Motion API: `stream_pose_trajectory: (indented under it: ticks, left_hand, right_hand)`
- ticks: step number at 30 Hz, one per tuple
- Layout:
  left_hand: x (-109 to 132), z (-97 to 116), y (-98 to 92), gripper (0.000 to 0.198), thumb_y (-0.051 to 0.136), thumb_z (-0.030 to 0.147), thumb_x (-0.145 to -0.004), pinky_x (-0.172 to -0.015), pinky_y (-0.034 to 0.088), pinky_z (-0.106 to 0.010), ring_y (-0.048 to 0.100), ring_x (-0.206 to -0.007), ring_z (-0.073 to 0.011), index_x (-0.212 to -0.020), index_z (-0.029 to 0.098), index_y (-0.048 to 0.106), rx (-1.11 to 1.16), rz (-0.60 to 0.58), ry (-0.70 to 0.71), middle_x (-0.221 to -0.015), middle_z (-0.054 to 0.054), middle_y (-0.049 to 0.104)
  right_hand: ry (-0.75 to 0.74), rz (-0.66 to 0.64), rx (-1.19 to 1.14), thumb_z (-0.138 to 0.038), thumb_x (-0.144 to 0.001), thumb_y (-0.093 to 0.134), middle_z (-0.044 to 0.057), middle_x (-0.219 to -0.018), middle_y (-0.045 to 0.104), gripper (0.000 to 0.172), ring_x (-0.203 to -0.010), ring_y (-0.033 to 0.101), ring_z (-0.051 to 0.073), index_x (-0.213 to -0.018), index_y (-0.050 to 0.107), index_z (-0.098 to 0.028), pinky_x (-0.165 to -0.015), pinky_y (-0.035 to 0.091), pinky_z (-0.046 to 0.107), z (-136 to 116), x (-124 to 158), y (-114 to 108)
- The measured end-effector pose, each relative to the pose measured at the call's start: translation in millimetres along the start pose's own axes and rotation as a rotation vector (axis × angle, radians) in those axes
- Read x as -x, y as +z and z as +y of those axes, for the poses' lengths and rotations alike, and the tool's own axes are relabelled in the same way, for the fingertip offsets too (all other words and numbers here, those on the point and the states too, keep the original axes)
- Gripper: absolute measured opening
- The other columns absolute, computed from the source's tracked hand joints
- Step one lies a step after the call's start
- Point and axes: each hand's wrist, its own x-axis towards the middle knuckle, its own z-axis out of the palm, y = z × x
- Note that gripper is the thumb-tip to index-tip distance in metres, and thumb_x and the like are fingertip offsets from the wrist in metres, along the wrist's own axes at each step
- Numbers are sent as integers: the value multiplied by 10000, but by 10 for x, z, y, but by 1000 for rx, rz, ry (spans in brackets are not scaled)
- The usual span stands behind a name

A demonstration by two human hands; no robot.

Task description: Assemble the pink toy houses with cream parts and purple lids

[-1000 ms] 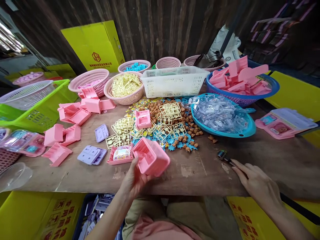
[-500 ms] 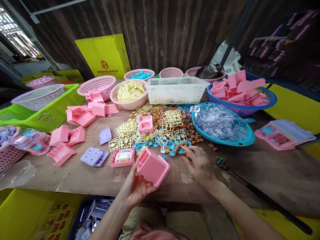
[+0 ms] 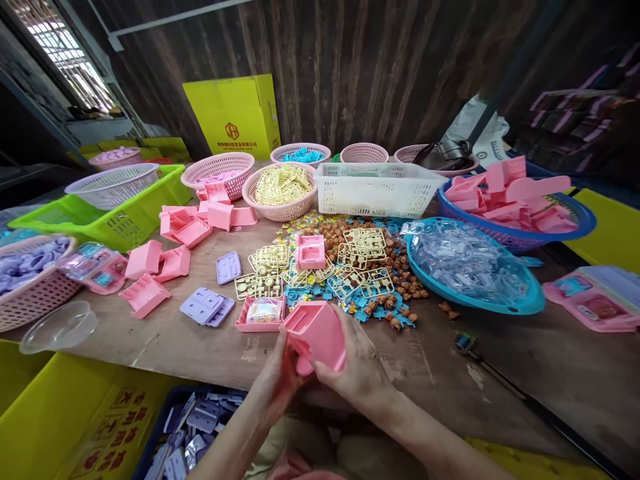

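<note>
A pink plastic box-shaped toy part (image 3: 320, 333) is held tilted above the front of the table, between both hands. My left hand (image 3: 280, 370) grips its left side, thumb near the upper edge. Wrapped round its right side is my right hand (image 3: 353, 357), with the thumb across the near face. Just behind it lies a pink tray (image 3: 260, 313) with a wrapped packet in it. Lilac plates (image 3: 206, 307) rest to the left. Cream sprue frames (image 3: 365, 245), brown bear figures (image 3: 345, 230) and a pink piece (image 3: 311, 252) form a pile behind the hands.
A turquoise basin (image 3: 530, 303) of clear bagged parts and a blue basket (image 3: 583, 223) of pink parts stand on the right. A black stick (image 3: 540, 407) lies at the front right. Pink parts (image 3: 147, 295) and a clear bowl (image 3: 60, 327) are on the left.
My right hand has moved left from the pile's edge and closed on the pink part, which has turned in my left hand. The camera view has shifted left.
</note>
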Motion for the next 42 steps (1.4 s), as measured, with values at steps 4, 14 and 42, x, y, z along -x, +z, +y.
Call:
stream_pose_trajectory:
  ticks: [4, 14, 42]
  left_hand:
    - [-54, -50, -84, 612, 698, 558, -646, -833, 483, -355, 643, -890, -260, -1075, 136, 588, -207, -28, 178, -915, -106, 694]
    - [-444, 410, -95, 467, 520, 627, -720, -562, 317, -239, 438, -560, -134, -633, 169, 490, -1260, 61, 224, -581, 29, 495]
    - [-227, 239, 364, 527, 437, 364, -824, -927, 358, -504, 570, -1034, -383, -1322, 192, 421, -1817, 232, 289, -1216, -218, 527]
  right_hand:
    - [153, -136, -230, -435, -754, 582, 125, -1199, 592, 704, -1051, 590, 261, -1360, 321, -190, -848, 508, 383, 42, 109, -159]
    - [327, 125, 1179, -306, -844, 354, 159, -702, 575, 307, -639, 571, 316, -820, 602, -127, -474, 419, 394, 1509, 1012, -1403]
    - [-94, -102, 180, -156, -906, 365, 38, -1235, 601, 459, -1097, 592, 172, -1352, 404, -258, -885, 524, 288, 358, 572, -883]
